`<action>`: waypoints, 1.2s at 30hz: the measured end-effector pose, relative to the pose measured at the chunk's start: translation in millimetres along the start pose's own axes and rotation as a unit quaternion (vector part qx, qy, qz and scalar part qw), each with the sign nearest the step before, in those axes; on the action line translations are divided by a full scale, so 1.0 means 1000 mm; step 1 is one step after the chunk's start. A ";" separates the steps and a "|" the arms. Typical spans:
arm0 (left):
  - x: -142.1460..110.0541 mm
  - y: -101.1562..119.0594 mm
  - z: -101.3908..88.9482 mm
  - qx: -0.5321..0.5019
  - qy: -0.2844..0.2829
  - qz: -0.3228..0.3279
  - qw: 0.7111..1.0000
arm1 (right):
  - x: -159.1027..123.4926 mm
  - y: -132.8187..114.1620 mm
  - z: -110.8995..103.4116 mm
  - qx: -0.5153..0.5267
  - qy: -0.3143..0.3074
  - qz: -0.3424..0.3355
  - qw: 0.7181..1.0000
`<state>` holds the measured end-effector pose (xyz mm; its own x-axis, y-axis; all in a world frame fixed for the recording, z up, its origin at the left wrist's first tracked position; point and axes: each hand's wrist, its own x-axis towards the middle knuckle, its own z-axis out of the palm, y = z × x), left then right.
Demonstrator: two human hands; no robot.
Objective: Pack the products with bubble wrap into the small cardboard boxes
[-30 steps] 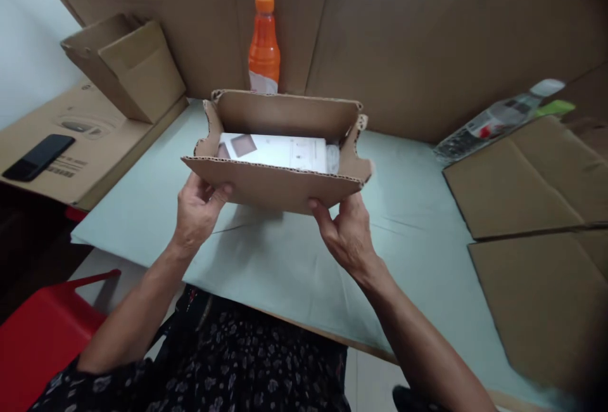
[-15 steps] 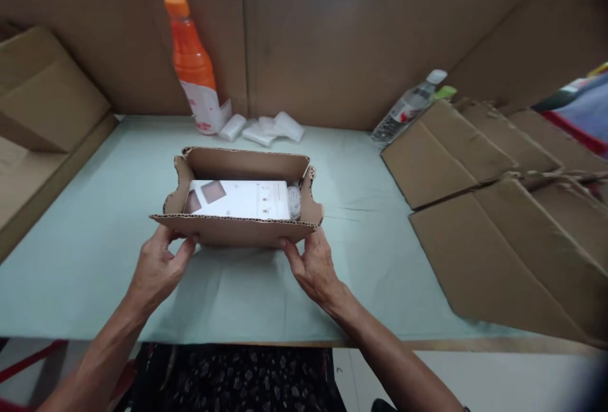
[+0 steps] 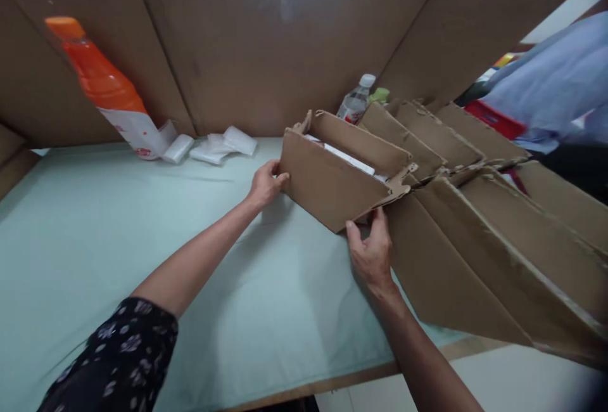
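Observation:
An open-topped cardboard box (image 3: pixel 332 177) is between my two hands, tilted, close against the rows of cardboard boxes on the right. My left hand (image 3: pixel 269 182) grips its left end, and my right hand (image 3: pixel 373 247) holds its lower right corner. Inside the box, only a strip of a white carton (image 3: pixel 349 158) shows above the near wall; the rest is hidden. Some fingertips of both hands are hidden by the cardboard.
Several open cardboard boxes (image 3: pixel 456 260) stand in rows on the right. An orange bottle (image 3: pixel 111 89), small white plastic packets (image 3: pixel 221 146) and a clear bottle (image 3: pixel 355 103) are along the back cardboard wall. A pale green cloth (image 3: pixel 190 203) covers the table. Blue-grey clothing (image 3: pixel 555 82) shows far right.
Both hands have carried the box from mid-table rightward to the rows of boxes, turning and tilting it. The view has swung right, and the carton is now mostly hidden.

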<state>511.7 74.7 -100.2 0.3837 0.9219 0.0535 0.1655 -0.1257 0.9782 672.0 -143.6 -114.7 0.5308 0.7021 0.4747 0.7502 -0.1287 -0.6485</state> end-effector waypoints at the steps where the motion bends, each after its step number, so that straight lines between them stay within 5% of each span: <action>1: 0.012 -0.003 0.016 0.007 0.014 -0.015 1.000 | -0.002 0.004 0.002 0.013 -0.015 0.013 1.000; 4: 0.030 -0.015 0.056 0.014 0.023 -0.042 0.999 | -0.012 0.015 0.009 0.047 -0.077 0.066 0.994; 8: 0.027 -0.028 0.089 -0.001 -0.047 -0.035 0.998 | -0.020 0.027 0.015 0.066 -0.095 0.093 0.989; 14: 0.014 -0.031 0.101 -0.006 -0.130 0.022 0.991 | -0.018 0.031 0.013 0.065 -0.091 0.108 0.988; 18: -0.028 -0.033 0.091 0.035 -0.158 0.078 0.984 | -0.015 0.030 0.007 0.035 -0.128 0.077 0.988; 22: -0.106 -0.035 0.057 0.098 -0.186 0.141 0.968 | -0.017 0.037 0.008 -0.016 -0.154 -0.038 0.987; 25: -0.168 -0.034 0.020 0.223 -0.262 0.261 0.902 | -0.023 0.032 0.019 -0.046 -0.165 -0.112 0.979; 27: -0.204 -0.032 -0.008 0.297 -0.288 0.329 0.848 | -0.026 0.011 0.027 -0.017 -0.207 -0.158 0.965; 29: -0.233 -0.033 -0.038 0.334 -0.284 0.357 0.825 | -0.029 -0.029 0.030 0.056 -0.282 -0.207 0.935; 33: -0.271 -0.047 -0.114 0.373 -0.218 0.321 0.843 | -0.033 -0.145 0.023 0.241 -0.411 -0.294 0.828; 36: -0.278 -0.067 -0.189 0.407 -0.105 0.240 0.875 | -0.035 -0.225 0.022 0.394 -0.532 -0.342 0.667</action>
<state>222.2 -104.1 -142.6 0.7307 0.6143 0.2979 0.4988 -0.7783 0.3813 476.5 -123.9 1.7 -0.7239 0.5615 0.4007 0.0105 0.5898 -0.8075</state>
